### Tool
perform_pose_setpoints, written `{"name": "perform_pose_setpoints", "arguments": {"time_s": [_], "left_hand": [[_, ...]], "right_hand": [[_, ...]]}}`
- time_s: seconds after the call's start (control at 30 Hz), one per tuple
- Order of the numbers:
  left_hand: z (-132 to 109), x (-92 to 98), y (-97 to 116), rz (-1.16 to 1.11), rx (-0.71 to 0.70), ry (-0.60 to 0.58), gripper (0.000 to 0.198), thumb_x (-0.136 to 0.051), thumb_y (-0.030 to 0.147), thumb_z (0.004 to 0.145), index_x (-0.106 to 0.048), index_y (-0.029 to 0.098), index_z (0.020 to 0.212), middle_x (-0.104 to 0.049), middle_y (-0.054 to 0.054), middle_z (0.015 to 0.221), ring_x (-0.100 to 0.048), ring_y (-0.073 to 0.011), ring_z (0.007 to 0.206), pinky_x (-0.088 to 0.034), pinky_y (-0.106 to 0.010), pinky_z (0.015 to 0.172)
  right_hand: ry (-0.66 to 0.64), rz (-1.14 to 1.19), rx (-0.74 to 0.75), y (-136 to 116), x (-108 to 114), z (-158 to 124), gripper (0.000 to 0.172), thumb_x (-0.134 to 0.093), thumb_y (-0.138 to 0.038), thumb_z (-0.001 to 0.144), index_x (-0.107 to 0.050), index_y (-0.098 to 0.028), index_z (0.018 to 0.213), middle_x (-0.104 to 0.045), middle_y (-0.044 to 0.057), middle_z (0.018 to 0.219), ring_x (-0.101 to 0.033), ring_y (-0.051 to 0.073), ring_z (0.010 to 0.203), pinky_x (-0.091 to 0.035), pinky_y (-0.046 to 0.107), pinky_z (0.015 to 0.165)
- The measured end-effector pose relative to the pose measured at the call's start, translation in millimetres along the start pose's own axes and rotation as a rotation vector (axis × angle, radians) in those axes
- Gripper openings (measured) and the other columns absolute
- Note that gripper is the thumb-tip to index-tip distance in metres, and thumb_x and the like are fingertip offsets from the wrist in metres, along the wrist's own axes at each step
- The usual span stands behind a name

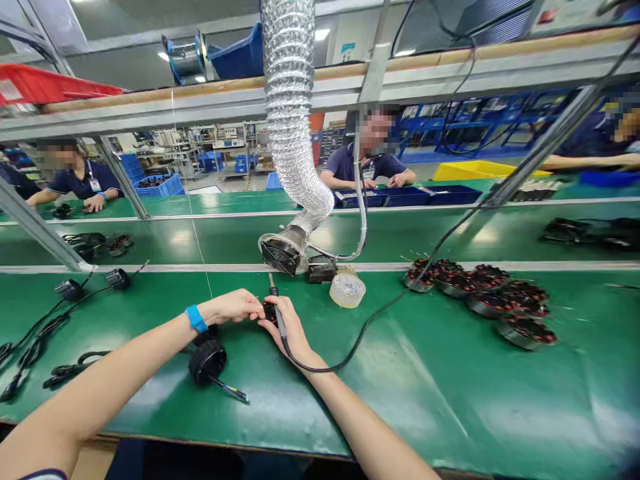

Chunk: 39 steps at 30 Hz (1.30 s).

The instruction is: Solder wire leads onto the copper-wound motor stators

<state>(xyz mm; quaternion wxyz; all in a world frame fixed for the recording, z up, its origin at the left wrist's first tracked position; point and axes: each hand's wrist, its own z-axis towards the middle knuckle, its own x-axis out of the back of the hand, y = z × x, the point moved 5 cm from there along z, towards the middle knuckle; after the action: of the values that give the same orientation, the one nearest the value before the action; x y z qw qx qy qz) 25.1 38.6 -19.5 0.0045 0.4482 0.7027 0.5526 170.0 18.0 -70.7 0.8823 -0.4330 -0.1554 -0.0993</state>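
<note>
My right hand (pixel 291 328) is closed on a soldering iron (pixel 281 321). Its bare tip points away from me, and its black cord runs over the wrist. Between my hands is a small dark part with coppery bits (pixel 270 312), resembling a motor stator and mostly hidden by fingers. My left hand (pixel 240 307), with a blue band at the wrist, is pinched at the left edge of that part. What exactly its fingertips grip is too small to make out. A black round housing (pixel 208 362) with coloured wire ends lies below my left forearm.
A fume duct (pixel 290 100) hangs down to a fan (pixel 281 256) just beyond my hands. Beside it stands a translucent round tub (pixel 347 289). Several wound stators (pixel 493 293) lie at right; corded black parts (pixel 70 289) lie left. Co-workers sit across the bench.
</note>
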Motion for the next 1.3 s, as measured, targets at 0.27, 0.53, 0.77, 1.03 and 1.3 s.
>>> {"name": "perform_pose_setpoints", "arguments": {"time_s": [0.27, 0.53, 0.77, 1.03, 1.3], "left_hand": [[-6, 51.0, -14, 0.449, -0.054, 0.122, 0.036, -0.066, 0.05, 0.074, -0.075, 0.016, 0.073, -0.069, -0.003, 0.069, -0.051, -0.0136, 0.06, -0.032, -0.023, 0.056], [-7, 43.6, -34, 0.072, -0.092, -0.012, 0.027, -0.072, 0.043, 0.072, -0.074, 0.016, 0.068, -0.071, -0.005, 0.066, -0.062, -0.0179, 0.074, -0.042, -0.025, 0.074], [-22, 42.4, -24, -0.309, -0.289, 0.312, 0.036, -0.074, 0.045, 0.073, -0.072, 0.013, 0.088, -0.071, -0.007, 0.068, -0.062, -0.0173, 0.072, -0.043, -0.027, 0.071], [-17, 14.5, -34, -0.44, -0.291, 0.24, 0.039, -0.072, 0.048, 0.075, -0.059, 0.012, 0.085, -0.07, -0.007, 0.066, -0.026, -0.0045, 0.043, -0.015, -0.023, 0.046], [-19, 7.6, -28, -0.423, -0.271, 0.215, 0.043, -0.071, 0.054, 0.072, -0.058, 0.014, 0.082, -0.062, 0.0, 0.058, -0.027, -0.0054, 0.043, -0.014, -0.023, 0.046]], "right_hand": [[-0.01, 0.021, -0.02, 0, -1, 0, 0.047, -0.072, -0.02, 0.08, -0.05, -0.026, 0.122, -0.053, 0.006, 0.115, -0.061, 0.022, 0.103, -0.051, 0.037, 0.092], [0.024, 0.027, -0.006, 2, 0, 1, 0.041, -0.067, -0.023, 0.084, -0.051, -0.025, 0.122, -0.054, 0.007, 0.115, -0.06, 0.02, 0.105, -0.05, 0.037, 0.095], [0.053, 0.011, -0.036, -6, 2, 5, 0.037, -0.066, -0.021, 0.081, -0.054, -0.024, 0.116, -0.057, 0.007, 0.111, -0.06, 0.022, 0.105, -0.049, 0.038, 0.095], [-0.007, 0.086, -0.123, -5, 0, 16, 0.052, -0.07, -0.019, 0.071, -0.051, -0.025, 0.119, -0.055, 0.005, 0.113, -0.061, 0.021, 0.104, -0.05, 0.039, 0.094], [0.062, 0.082, -0.088, -19, 0, 17, 0.049, -0.072, -0.021, 0.073, -0.053, -0.026, 0.118, -0.058, 0.006, 0.113, -0.06, 0.022, 0.107, -0.049, 0.04, 0.097]]}}
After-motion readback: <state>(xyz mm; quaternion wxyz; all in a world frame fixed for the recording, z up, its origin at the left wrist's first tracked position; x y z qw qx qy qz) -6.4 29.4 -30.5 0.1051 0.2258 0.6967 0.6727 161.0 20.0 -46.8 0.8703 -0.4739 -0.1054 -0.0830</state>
